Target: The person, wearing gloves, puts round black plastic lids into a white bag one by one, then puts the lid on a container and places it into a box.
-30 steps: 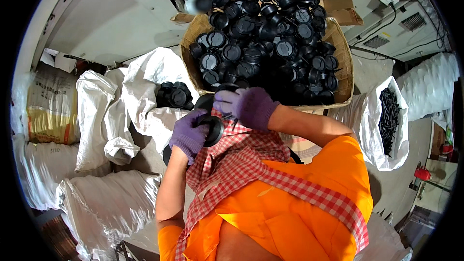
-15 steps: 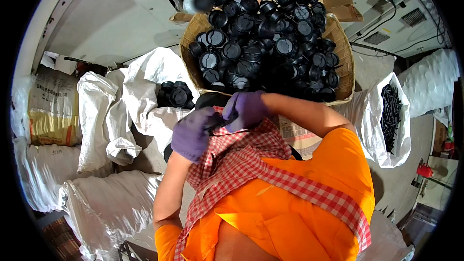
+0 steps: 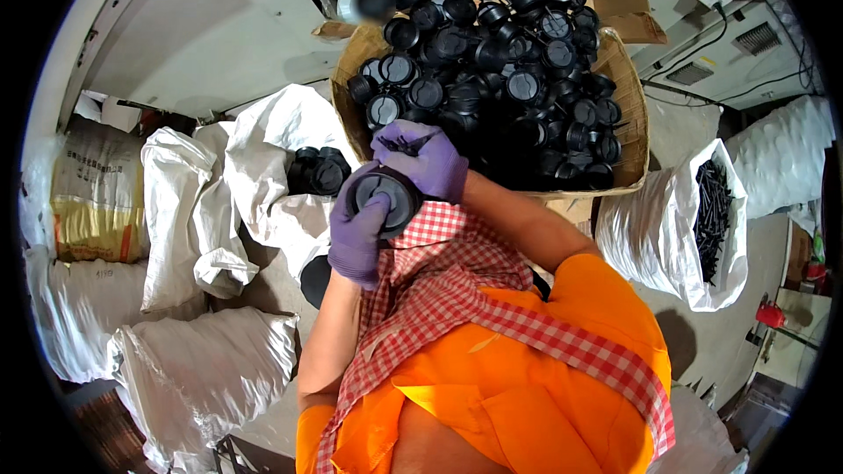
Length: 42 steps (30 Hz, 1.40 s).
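My left hand (image 3: 353, 241), in a purple glove, grips a round black lid (image 3: 402, 199) with the thumb across its face. Just beyond it, my right hand (image 3: 439, 167) in a matching glove is closed around several thin black pins (image 3: 404, 142) and lies against the lid's far edge. Both hands are over my lap, at the near side of a cardboard box (image 3: 645, 123) heaped with similar black lids (image 3: 524, 85). The right fingertips are partly hidden by the pins and the lid.
On the right, an open white sack (image 3: 654, 228) holds many black pins (image 3: 713, 202). To the left, another white sack (image 3: 285, 127) contains black lids (image 3: 325, 174). Stuffed white bags (image 3: 206, 369) lie at the lower left. Pale cabinets (image 3: 206, 26) stand behind.
Both hands have risen toward the box, and the left has turned so that the lid's face shows. Pins now show in my right hand.
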Tool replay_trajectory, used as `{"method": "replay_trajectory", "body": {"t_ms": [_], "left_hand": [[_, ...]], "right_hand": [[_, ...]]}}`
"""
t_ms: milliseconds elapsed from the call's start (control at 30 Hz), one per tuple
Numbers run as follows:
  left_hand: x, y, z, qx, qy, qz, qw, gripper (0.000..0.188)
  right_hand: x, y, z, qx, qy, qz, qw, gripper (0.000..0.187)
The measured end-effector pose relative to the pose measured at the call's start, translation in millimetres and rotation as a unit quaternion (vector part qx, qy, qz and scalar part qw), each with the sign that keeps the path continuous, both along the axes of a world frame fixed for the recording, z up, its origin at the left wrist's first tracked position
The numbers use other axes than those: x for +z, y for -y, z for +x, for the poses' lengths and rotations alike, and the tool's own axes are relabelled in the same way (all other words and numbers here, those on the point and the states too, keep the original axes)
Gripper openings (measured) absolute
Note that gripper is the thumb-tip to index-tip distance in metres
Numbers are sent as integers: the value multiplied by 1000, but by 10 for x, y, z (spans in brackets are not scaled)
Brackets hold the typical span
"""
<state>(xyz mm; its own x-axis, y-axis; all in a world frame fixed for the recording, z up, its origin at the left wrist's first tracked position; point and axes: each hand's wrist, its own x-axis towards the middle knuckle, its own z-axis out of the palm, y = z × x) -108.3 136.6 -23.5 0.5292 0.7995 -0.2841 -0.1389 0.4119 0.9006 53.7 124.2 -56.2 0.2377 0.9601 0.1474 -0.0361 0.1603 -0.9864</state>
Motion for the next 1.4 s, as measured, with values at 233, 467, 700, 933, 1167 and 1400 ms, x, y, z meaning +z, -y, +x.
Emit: {"method": "replay_trajectory", "body": {"t_ms": [233,467,700,933,1167,1400], "left_hand": [[255,-488,-100,8,-323,551,770,48],[-301,-663,-258,-104,-315,442,834,59],[-501,-330,81,-84,-146,102,980,54],[-389,-398,222,16,3,-55,998,37],[-264,-411,-151,-311,-224,119,916,49],[-167,-344,-225,-167,-188,-77,965,34]], "right_hand": [[-440,-310,836,-365,363,6,857,13],[-1104,-478,2217,-359,204,-374,831,29],[-849,154,942,-240,325,-293,867,31],[-247,383,-94,-110,136,79,981,15],[291,354,351,130,309,115,935,41],[196,377,296,240,363,-24,900,38]]}}
